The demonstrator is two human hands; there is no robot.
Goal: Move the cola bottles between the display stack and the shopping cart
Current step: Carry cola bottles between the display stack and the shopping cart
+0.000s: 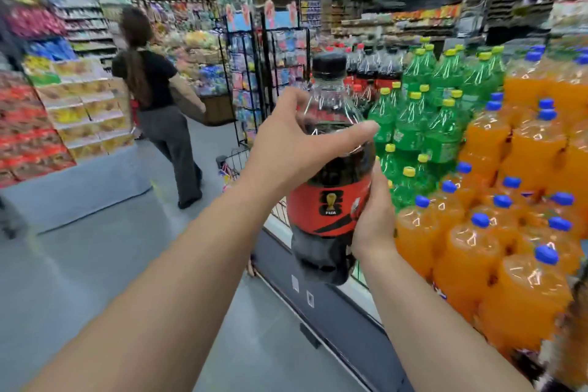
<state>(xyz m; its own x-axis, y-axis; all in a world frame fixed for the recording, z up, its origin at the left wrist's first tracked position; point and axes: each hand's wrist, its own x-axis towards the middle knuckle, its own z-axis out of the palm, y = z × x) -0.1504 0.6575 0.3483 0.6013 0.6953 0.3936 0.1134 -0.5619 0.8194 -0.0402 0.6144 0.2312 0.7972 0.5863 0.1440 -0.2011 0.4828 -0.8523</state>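
You have the cola bottle point(337, 175) in both hands, held in the air nearly upright, just left of the display stack point(445, 143) and above the dark grey rim of the shopping cart point(321, 299), whose thin wire mesh shows beside the bottle's base. Your left hand point(286, 146) is curled over the bottle's rounded shoulder, with the thumb stretched across the front of the clear plastic and the fingers wrapped round the far side. Your right hand point(374, 219) grips the bottle lower down from the right, its fingers bent round the edge of the glossy red label point(318, 210), which carries a small gold trophy emblem. The bottle is smooth, transparent plastic filled with dark liquid; it has a ribbed black cap point(329, 65), and its base is lobed. In the stack to your right, shiny orange bottles point(515, 289) with blue caps stand nearest, green bottles point(413, 127) with yellow caps sit behind them, and more dark cola bottles with red labels point(372, 73) are at the back. All of them are packed touching in stepped tiers. Beyond the cart stand two tall black wire racks point(245, 82) hung with small packets. On the left, blurred shelves point(63, 124) hold boxed and bagged goods in red and yellow. A person in a black top and grey trousers point(156, 111) is on the smooth grey floor point(111, 264), turned away from you.
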